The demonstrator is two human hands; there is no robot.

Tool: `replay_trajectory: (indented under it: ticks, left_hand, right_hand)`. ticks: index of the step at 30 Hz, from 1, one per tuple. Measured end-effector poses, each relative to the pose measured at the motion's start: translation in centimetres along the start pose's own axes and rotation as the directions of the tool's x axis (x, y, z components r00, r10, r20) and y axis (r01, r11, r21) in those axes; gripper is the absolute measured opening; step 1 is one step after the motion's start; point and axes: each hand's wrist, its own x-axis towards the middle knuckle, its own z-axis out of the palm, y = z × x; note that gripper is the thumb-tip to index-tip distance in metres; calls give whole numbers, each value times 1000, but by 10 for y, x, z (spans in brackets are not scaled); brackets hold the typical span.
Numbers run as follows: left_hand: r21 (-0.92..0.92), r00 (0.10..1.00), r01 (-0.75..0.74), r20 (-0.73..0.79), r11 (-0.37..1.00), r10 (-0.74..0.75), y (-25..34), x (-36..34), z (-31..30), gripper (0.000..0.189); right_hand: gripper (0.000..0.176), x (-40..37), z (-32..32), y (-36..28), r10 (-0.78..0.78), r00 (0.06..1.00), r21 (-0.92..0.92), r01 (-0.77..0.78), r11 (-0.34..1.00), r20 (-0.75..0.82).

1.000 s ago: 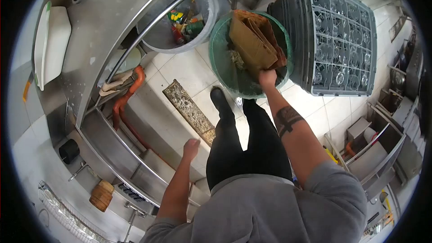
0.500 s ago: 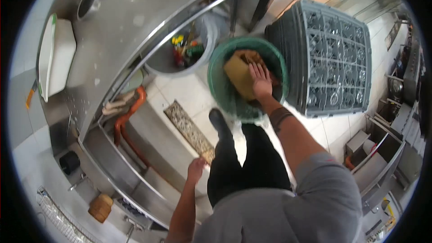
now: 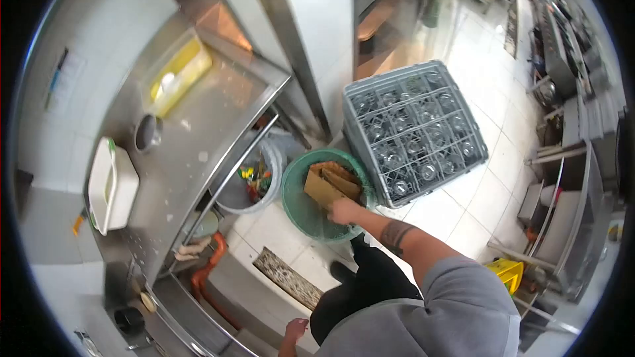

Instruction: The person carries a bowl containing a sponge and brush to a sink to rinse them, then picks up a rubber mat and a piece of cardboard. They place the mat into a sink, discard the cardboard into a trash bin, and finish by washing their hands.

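A green bin [image 3: 293,206] stands on the tiled floor with brown cardboard [image 3: 322,191] inside it. Reaching into the bin, my right hand [image 3: 345,211] has its fingers curled at the lower edge of the cardboard; the fingertips are hidden. My left hand [image 3: 297,328] hangs low beside my leg, near the sink edge, too small and blurred for its fingers to be made out. Just left of the green bin is a grey bin [image 3: 272,160] holding colourful items.
A stack of grey racks [image 3: 423,133] with glasses stands right of the bin. On the left runs a steel counter [image 3: 178,152] with a white tub [image 3: 121,188], a metal pot [image 3: 148,133] and a yellow container [image 3: 178,76]. A floor grate [image 3: 288,277] lies below.
My right hand has gone from lying spread on the cardboard to curled at its lower edge. The view has shifted, showing more of the counter and floor. My left hand still hangs low.
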Motion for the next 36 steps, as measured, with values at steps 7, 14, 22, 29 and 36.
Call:
replay_trajectory:
  ticks: [7, 14, 22, 29, 36]
  left_hand:
    - [13, 916, -383, -121, 924, 382, 56, 13, -70, 32]
    - [-160, 814, -568, -253, 808, 523, 102, -29, -50, 32]
    - [719, 692, -650, 424, 248, 584, -40, -21, 60, 49]
    - [695, 801, -577, 379, 429, 463, -45, -76, 95, 48]
    - [774, 843, -357, 25, 524, 538, 102, -88, 140, 58]
  right_hand:
    - [39, -239, 119, 131, 18, 981, 21, -14, 1000, -194]
    - [37, -585, 310, 192, 928, 373, 655, -703, 278, 7]
    - [38, -760, 426, 142, 918, 202, 879, -416, -234, 341]
    - [54, -756, 407, 186, 909, 271, 933, -258, -249, 317]
    - [55, -799, 335, 273, 934, 343, 995, -45, -91, 101]
